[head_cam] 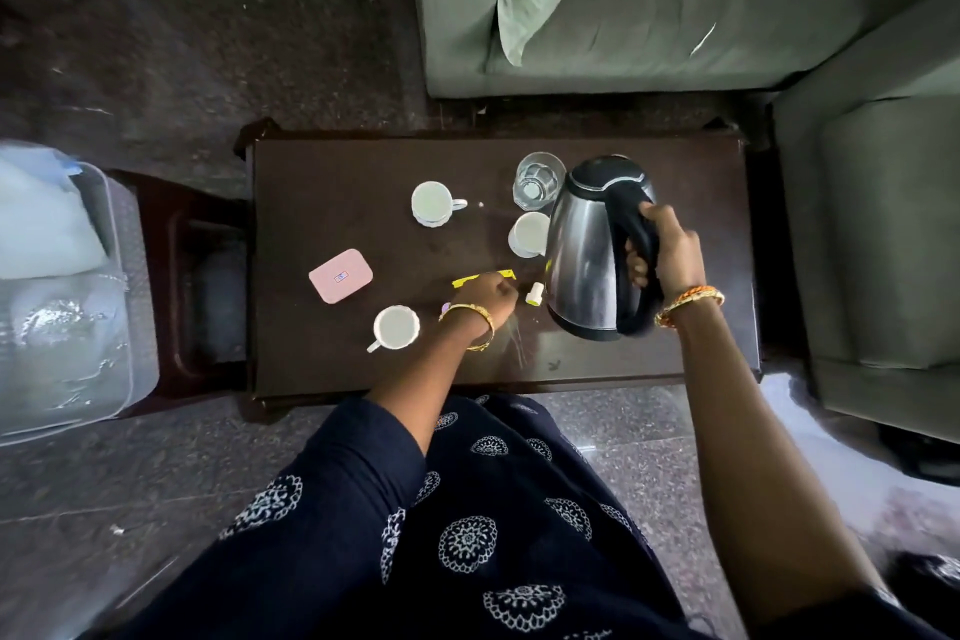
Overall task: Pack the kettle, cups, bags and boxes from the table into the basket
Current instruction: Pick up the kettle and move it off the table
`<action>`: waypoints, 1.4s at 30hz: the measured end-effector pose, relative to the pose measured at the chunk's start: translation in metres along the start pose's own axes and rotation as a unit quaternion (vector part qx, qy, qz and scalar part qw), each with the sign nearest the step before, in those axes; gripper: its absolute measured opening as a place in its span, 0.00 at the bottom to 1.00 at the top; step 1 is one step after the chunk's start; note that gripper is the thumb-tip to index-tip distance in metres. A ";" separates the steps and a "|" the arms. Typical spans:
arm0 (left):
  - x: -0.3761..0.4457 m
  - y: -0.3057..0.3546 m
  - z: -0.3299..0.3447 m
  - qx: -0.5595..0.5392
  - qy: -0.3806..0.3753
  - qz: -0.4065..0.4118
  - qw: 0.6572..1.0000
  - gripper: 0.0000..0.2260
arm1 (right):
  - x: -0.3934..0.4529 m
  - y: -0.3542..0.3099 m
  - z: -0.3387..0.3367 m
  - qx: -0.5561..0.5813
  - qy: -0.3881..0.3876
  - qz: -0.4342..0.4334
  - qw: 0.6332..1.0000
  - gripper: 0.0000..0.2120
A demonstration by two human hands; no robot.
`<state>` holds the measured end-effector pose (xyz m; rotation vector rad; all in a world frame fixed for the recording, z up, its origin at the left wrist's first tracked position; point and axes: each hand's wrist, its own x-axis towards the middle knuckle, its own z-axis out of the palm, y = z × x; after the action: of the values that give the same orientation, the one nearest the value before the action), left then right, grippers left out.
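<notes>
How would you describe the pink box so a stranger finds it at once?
Look at the dark table, on its left half. The pink box lies flat there, between two white cups. It is the only pink, rectangular thing.

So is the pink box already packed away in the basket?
No, the pink box lies on the table, left of the left hand.

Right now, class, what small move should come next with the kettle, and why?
Probably lift the kettle clear: the right hand already grips its handle, it stands close to a cup and a glass, and the basket lies far left.
</notes>
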<state>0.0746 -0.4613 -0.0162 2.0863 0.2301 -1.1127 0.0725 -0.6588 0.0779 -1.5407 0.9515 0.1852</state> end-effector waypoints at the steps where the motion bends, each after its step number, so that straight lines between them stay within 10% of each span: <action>1: 0.002 -0.005 -0.001 0.004 0.004 -0.012 1.000 0.12 | 0.007 -0.004 0.000 -0.017 -0.006 0.005 1.000 0.21; 17: 0.012 -0.036 -0.031 -0.079 0.117 -0.059 0.988 0.09 | 0.072 -0.034 0.033 -0.147 -0.130 0.104 0.975 0.24; 42: 0.012 -0.050 -0.026 -0.115 0.144 -0.037 0.982 0.08 | 0.086 -0.074 0.053 -0.256 -0.123 0.158 0.946 0.23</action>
<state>0.0755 -0.4104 -0.0431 2.0354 0.5546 -0.7808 0.1976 -0.6580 0.0682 -1.7666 0.9894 0.8932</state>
